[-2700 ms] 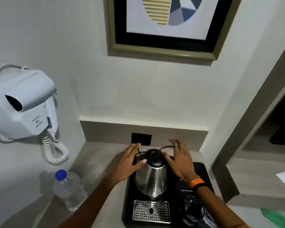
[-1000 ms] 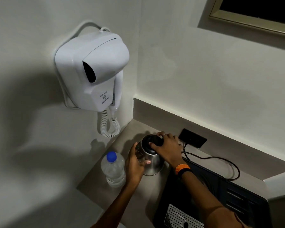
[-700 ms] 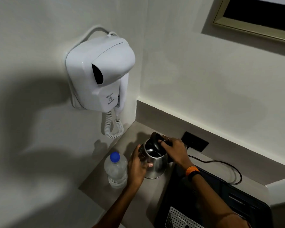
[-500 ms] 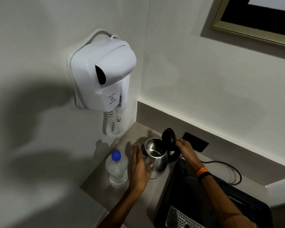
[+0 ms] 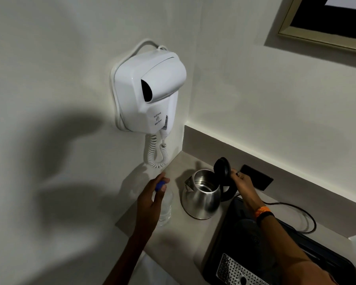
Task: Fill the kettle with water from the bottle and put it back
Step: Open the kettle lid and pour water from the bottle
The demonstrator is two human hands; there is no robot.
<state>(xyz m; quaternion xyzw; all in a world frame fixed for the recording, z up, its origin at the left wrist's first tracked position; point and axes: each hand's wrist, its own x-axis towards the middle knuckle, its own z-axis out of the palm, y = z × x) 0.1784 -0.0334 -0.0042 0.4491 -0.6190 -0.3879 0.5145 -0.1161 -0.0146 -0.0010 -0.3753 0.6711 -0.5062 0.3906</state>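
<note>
On the counter (image 5: 185,241), beside the black tray (image 5: 230,254), your steel kettle (image 5: 201,199) stands upright with its lid (image 5: 221,168) swung open; your right hand (image 5: 242,182) rests at that lid, grip unclear; your left hand (image 5: 150,199) curls over the bottle (image 5: 166,208), thumb on its blue cap (image 5: 159,185); bottle just left of kettle

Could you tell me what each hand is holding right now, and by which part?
The left hand closes on the bottle at its blue cap. The right hand rests on the kettle's open lid.
</note>
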